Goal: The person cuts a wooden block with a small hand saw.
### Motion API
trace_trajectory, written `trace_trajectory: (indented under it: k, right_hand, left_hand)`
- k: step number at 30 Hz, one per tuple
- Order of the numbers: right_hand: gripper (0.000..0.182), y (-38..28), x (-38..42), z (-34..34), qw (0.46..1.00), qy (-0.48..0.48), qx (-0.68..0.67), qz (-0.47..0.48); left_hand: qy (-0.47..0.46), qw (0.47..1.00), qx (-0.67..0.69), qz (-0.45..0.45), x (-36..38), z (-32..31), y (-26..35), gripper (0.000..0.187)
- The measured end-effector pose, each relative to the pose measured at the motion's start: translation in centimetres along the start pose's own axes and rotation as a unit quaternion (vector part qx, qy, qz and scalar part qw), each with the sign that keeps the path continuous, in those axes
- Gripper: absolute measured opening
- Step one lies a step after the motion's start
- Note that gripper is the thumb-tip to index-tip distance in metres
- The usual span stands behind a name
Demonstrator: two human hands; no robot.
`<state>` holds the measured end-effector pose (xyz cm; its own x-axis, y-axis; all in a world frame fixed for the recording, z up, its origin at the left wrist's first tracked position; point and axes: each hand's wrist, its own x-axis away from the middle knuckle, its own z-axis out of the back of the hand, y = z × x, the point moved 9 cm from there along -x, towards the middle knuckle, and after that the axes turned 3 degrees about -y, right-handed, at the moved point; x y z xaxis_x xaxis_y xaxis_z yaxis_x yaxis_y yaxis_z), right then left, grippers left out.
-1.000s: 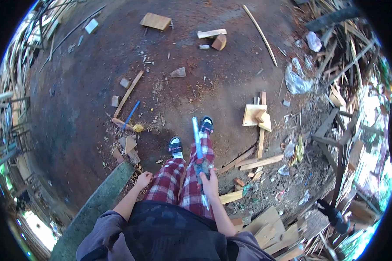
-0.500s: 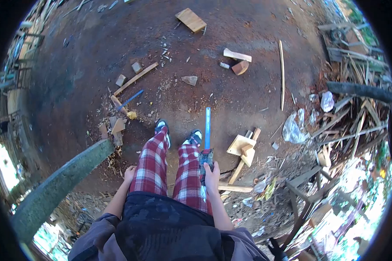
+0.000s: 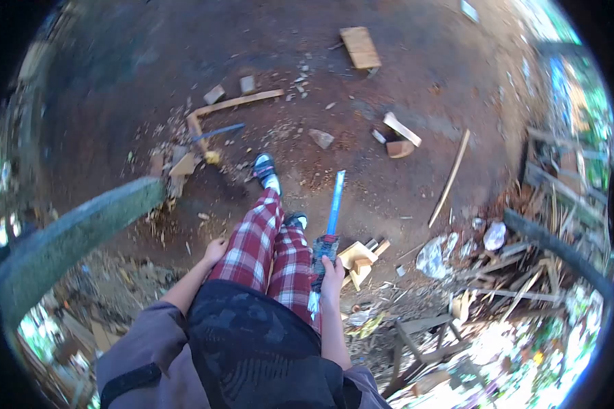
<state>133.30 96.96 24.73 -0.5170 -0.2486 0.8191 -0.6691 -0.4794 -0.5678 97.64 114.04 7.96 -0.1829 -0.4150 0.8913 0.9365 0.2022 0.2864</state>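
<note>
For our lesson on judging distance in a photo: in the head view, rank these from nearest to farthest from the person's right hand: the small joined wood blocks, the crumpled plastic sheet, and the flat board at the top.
1. Small joined wood blocks, just right of the right hand.
2. Crumpled plastic sheet, farther right, by the scrap pile.
3. Flat board, far ahead on the bare ground.

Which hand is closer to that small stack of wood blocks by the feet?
Right. The right hand, gripping the blue-bladed tool, hangs just beside the wood blocks. The left hand is empty, on the far side of both legs from them.
</note>
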Motion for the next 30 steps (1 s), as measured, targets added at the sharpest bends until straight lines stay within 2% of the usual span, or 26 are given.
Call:
trace_trajectory:
  k: [1, 3, 8, 16, 19, 24, 27, 30]
  right_hand:
    - [0.015, -0.8, 0.4, -1.1, 1.000, -0.009, -0.009, -0.022]
    - [0.013, -2.2, -0.4, -2.9, 0.999, -0.033, 0.000, -0.022]
    - [0.012, -3.4, -2.3, -7.3, 0.994, -0.060, 0.015, -0.089]
    - [0.015, -5.5, -4.4, -15.7, 0.968, -0.154, 0.161, -0.115]
    - [0.018, -7.2, -4.8, -19.1, 0.940, -0.198, 0.224, -0.164]
    - [0.020, -8.9, -6.5, -22.0, 0.948, -0.181, 0.222, -0.136]
    - [0.019, -10.0, -6.8, -23.5, 0.936, -0.201, 0.266, -0.111]
    - [0.020, -10.8, -7.7, -24.7, 0.923, -0.222, 0.302, -0.084]
  left_hand:
    - [0.026, 1.000, -0.004, -0.013, 0.6, 1.0, 0.6, 0.032]
    - [0.028, 0.999, 0.031, 0.021, 0.8, 1.7, 0.3, 0.031]
    - [-0.007, 0.984, 0.154, 0.094, 0.9, 0.6, -2.2, 0.031]
    - [0.007, 0.966, 0.229, 0.116, -0.2, 0.8, -4.2, 0.030]
    - [0.016, 0.966, 0.229, 0.120, -0.2, 2.1, -3.0, 0.030]
    - [0.004, 0.969, 0.198, 0.147, 0.6, 5.1, -0.4, 0.030]
    - [0.004, 0.951, 0.266, 0.155, 0.8, 5.8, 0.3, 0.031]
    - [0.040, 0.947, 0.280, 0.151, 1.3, 4.8, 0.1, 0.029]
